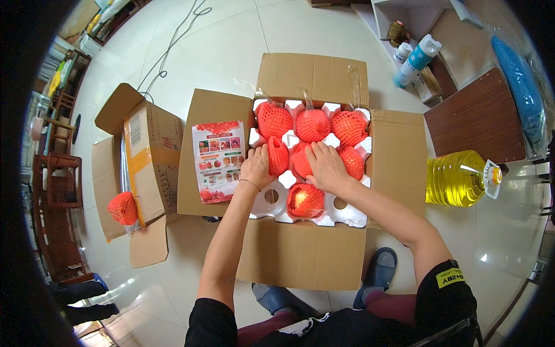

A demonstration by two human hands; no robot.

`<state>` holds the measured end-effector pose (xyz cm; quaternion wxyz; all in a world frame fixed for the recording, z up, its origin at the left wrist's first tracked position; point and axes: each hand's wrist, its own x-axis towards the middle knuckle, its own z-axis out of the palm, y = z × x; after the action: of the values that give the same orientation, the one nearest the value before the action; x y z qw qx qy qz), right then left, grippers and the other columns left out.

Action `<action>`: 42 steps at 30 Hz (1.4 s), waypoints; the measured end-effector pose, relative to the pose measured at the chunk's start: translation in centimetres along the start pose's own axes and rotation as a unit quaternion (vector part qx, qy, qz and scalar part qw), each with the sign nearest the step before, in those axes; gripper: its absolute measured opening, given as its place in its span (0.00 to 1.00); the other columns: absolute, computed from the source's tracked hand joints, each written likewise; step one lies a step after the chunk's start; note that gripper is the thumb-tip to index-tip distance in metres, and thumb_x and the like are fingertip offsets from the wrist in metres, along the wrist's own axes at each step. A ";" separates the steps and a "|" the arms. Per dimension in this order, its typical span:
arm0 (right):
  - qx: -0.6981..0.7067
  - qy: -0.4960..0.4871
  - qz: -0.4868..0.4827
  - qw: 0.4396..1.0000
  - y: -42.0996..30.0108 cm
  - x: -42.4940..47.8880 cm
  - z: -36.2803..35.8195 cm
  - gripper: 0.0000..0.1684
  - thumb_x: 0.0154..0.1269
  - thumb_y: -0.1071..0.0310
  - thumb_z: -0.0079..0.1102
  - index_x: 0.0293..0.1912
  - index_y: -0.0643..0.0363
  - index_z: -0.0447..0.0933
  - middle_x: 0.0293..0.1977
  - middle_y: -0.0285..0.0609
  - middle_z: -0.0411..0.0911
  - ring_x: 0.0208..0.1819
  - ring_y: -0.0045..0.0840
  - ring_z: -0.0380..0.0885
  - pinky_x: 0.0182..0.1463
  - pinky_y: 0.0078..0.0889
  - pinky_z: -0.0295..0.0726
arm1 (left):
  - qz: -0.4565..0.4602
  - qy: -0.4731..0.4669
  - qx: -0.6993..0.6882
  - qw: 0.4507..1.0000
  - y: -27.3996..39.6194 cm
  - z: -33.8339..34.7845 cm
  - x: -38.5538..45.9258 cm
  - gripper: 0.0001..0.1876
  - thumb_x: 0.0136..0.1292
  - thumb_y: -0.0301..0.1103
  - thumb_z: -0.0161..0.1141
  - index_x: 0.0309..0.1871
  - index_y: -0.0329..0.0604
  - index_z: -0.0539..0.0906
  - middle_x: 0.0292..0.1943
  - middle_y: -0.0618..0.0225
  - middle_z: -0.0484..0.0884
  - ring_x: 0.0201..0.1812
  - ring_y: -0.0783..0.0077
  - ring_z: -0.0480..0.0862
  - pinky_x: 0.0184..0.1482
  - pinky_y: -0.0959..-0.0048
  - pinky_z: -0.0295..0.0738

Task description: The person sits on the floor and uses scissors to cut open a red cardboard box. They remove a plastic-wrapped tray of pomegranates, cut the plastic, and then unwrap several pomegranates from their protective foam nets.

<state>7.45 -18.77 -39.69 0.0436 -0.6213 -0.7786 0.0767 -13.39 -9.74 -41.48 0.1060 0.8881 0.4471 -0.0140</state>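
An open cardboard box (303, 256) holds a white foam tray (266, 204) with several fruits in red foam nets. My left hand (256, 167) grips the left side of a netted fruit (278, 157) in the middle row's left place. My right hand (327, 167) lies over the netted fruit (300, 159) in the centre, its fingers on the net; its underside is hidden. Nearer me, a netted fruit (305, 199) shows a pale top between two hollows with round holes. A printed leaflet (219, 162) lies on the left flap.
At the left stands a second open carton (149, 152) with a red-netted fruit (123, 208) on its near end. A jug of yellow oil (455, 178) is on the right. Beyond are a spray can (417, 60) and a brown board (479, 117). A cable (167, 54) crosses the floor.
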 end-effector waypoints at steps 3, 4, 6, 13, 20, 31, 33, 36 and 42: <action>-0.001 0.004 -0.009 1.000 0.2 -0.6 1.0 0.48 0.49 0.49 0.63 0.62 0.70 0.57 0.60 0.58 0.60 0.63 0.42 0.58 0.65 0.41 0.54 | -0.025 0.008 0.010 1.000 0.3 1.1 0.9 0.41 0.37 0.41 0.71 0.56 0.37 0.64 0.46 0.54 0.73 0.48 0.54 0.75 0.46 0.66 0.76; 0.021 -0.003 -0.009 1.000 0.3 -0.7 1.1 0.48 0.50 0.49 0.63 0.62 0.71 0.57 0.62 0.59 0.58 0.64 0.42 0.57 0.66 0.42 0.52 | -0.020 0.007 -0.004 1.000 0.3 1.2 0.8 0.40 0.37 0.41 0.71 0.55 0.37 0.65 0.46 0.55 0.72 0.48 0.54 0.74 0.45 0.66 0.77; 0.031 0.015 -0.008 0.999 0.3 -0.9 1.3 0.48 0.51 0.49 0.62 0.62 0.70 0.56 0.61 0.59 0.58 0.64 0.41 0.56 0.67 0.42 0.51 | -0.004 0.006 -0.028 1.000 0.3 0.5 1.1 0.39 0.37 0.40 0.71 0.54 0.37 0.65 0.45 0.56 0.72 0.48 0.54 0.74 0.43 0.66 0.77; 0.056 0.031 -0.009 0.998 0.6 -1.2 1.4 0.47 0.52 0.51 0.60 0.63 0.68 0.55 0.62 0.58 0.58 0.65 0.42 0.54 0.68 0.44 0.48 | 0.014 0.094 -0.037 0.995 1.2 -1.4 -0.6 0.42 0.35 0.40 0.73 0.56 0.38 0.65 0.50 0.53 0.69 0.50 0.51 0.73 0.50 0.62 0.73; 0.064 0.031 -0.011 0.997 0.9 -1.3 1.4 0.45 0.51 0.52 0.60 0.63 0.68 0.57 0.62 0.57 0.58 0.65 0.41 0.54 0.69 0.44 0.47 | -0.041 0.269 -0.294 0.916 1.8 -5.0 -3.1 0.36 0.41 0.33 0.71 0.54 0.37 0.65 0.51 0.56 0.70 0.52 0.58 0.73 0.53 0.64 0.71; 0.050 0.051 -0.023 0.997 0.5 -1.3 1.5 0.44 0.50 0.52 0.61 0.62 0.67 0.59 0.61 0.57 0.60 0.63 0.41 0.59 0.66 0.46 0.52 | -0.011 -0.067 -0.979 0.192 6.8 -14.0 -9.8 0.48 0.44 0.58 0.66 0.65 0.43 0.59 0.59 0.53 0.67 0.56 0.51 0.74 0.56 0.59 0.75; 0.043 0.044 -0.020 0.998 0.6 -1.4 1.7 0.45 0.50 0.52 0.61 0.62 0.67 0.59 0.62 0.57 0.59 0.63 0.41 0.59 0.67 0.46 0.52 | 0.008 -0.096 -0.980 0.172 7.0 -14.0 -10.2 0.48 0.44 0.57 0.67 0.65 0.43 0.58 0.60 0.53 0.67 0.58 0.50 0.72 0.58 0.59 0.74; 0.039 0.045 -0.022 0.998 0.6 -1.4 1.6 0.45 0.50 0.52 0.61 0.63 0.66 0.58 0.62 0.57 0.59 0.62 0.43 0.60 0.67 0.46 0.52 | 0.006 -0.114 -0.978 0.175 7.1 -14.0 -10.4 0.48 0.45 0.57 0.66 0.66 0.44 0.58 0.61 0.55 0.65 0.61 0.51 0.69 0.59 0.58 0.71; 0.012 0.041 -0.036 0.998 0.4 -1.9 1.5 0.43 0.53 0.50 0.61 0.62 0.66 0.60 0.60 0.56 0.61 0.62 0.43 0.61 0.67 0.49 0.53 | -0.094 0.064 -0.798 0.591 5.1 -14.3 -8.2 0.40 0.44 0.44 0.68 0.60 0.37 0.64 0.57 0.59 0.70 0.56 0.62 0.72 0.56 0.62 0.69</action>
<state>8.00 -20.60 -41.16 0.0856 -0.5952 -0.7969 0.0585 -15.19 -16.28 -25.63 0.7416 0.3995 0.3657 0.3959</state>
